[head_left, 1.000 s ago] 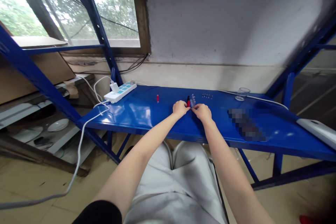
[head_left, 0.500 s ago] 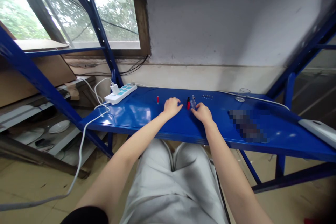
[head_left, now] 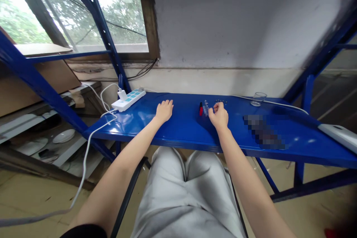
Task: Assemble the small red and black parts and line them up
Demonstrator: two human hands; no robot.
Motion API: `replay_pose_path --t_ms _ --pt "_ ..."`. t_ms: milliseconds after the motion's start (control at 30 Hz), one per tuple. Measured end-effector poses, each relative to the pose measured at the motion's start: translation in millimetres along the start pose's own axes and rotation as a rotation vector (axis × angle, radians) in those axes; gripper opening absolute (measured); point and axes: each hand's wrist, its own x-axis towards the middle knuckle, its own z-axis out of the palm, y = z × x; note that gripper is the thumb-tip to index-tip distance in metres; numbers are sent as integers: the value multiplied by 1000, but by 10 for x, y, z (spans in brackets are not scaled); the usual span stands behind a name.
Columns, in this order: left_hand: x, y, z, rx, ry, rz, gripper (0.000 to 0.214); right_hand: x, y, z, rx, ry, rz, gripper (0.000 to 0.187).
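My left hand (head_left: 164, 111) lies on the blue shelf (head_left: 184, 130) with its fingers stretched forward, over the spot where a small red piece stood. A red and black part (head_left: 200, 109) and a small clear part (head_left: 205, 108) stand upright between my hands. My right hand (head_left: 219, 115) is curled beside them, its fingertips pinched at a row of tiny dark pieces (head_left: 220, 101). What the fingers hold, if anything, is too small to see.
A white power strip (head_left: 128, 99) with a plugged charger and white cables lies at the shelf's left end. A small glass (head_left: 258, 99) stands at the back right, a white object (head_left: 338, 136) at the far right edge. Blue rack struts rise on both sides.
My left hand left the red and black part and slid left, covering the small red piece. My right hand moved back and right toward the row of tiny pieces.
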Motion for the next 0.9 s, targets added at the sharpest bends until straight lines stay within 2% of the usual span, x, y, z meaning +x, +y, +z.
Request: replay_pose_path --t_ms 133,267,367,433,500,567,633,700,800,900 --pt "28 -21 5 -31 -89 17 39 -5 16 11 50 101 -63 11" --pt "103 -98 54 -269 -84 -47 39 -48 -9 34 129 226 -180 8" --pt "169 -94 139 -690 25 -208 26 -119 -152 74 200 203 -421 11" --pt "187 -40 179 -1063 114 -367 18 -172 -324 119 200 68 -634 13" --pt "172 34 193 -1370 181 -473 20 -214 -530 183 168 -43 -697 18" --pt "130 98 193 -1525 207 -499 26 -235 -725 268 124 -117 -585 26" --pt "78 134 192 -1568 198 -485 32 -240 -869 371 71 -201 -398 34" --pt "34 142 195 -1568 183 -467 36 -243 -945 476 42 -259 -278 40" --pt "-9 135 199 -1554 155 -459 40 -272 -953 597 44 -315 -240 42" --pt "-34 143 182 -1561 119 -432 40 -326 -901 650 77 -310 -229 42"
